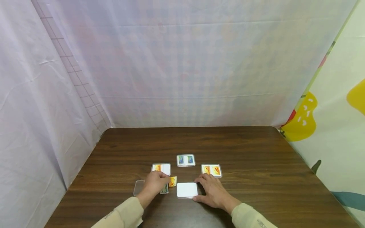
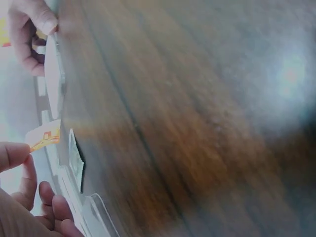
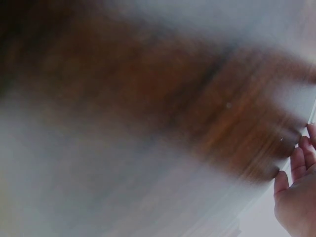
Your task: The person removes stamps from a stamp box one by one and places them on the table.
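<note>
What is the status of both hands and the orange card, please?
Left hand pinches orange card. Right hand holds white case. Green card close to left hand, possibly in the way.

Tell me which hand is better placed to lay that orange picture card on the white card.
The left hand, I'd judge: it pinches the orange picture card beside the white card. The right hand grips the white card's right end, so seems better for steadying it.

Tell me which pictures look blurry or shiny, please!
Head view: clearest, with soft, even light; left wrist view: bright glare at far right on the dark brown wooden table, while the small orange-and-white card looks clearer; right wrist view: blurriest, table grain smeared, pale haze at lower left, fingers clearer at the right edge.
</note>
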Tool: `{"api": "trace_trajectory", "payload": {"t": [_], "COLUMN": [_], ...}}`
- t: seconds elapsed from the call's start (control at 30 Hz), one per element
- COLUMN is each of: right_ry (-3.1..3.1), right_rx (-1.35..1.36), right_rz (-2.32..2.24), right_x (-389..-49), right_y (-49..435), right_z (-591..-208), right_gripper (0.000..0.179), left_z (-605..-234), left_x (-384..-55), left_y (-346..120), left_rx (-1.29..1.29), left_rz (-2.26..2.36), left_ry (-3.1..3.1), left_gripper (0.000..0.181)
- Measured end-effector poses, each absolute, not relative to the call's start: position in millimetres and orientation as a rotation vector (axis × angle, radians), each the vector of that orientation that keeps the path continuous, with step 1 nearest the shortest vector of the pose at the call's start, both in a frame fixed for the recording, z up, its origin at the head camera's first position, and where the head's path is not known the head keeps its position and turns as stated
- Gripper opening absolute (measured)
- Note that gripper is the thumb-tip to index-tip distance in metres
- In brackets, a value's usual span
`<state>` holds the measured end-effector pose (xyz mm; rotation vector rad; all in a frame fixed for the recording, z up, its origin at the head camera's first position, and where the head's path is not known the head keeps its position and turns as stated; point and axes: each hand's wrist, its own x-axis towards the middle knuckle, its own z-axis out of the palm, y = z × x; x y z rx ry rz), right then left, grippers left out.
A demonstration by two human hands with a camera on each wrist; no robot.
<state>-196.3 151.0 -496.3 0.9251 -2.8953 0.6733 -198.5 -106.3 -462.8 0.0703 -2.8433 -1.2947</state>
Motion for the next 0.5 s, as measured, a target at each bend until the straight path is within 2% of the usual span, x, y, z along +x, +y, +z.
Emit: {"api": "trace_trajectory", "payload": {"t": [0.17, 0.5], "right_ry": [-2.88, -2.891], "right_rx": [0.924, 0.93], "right_rz": [0.67, 0.683], "right_x": [-195.8, -195.7], "right_y": [151.5, 149.9], "right_z": [-497.2, -494.1], "right_gripper": [0.06, 0.061], "left_z": [-462.5, -472.6], "left_x": [-199.2, -199.8], "left_y": [-106.7, -107.7], "left_rx": [0.054, -0.016], "left_rz": [-1.334, -0.972], "left_ry": [-2.831, -2.83], "left_gripper": [0.007, 0.009]}}
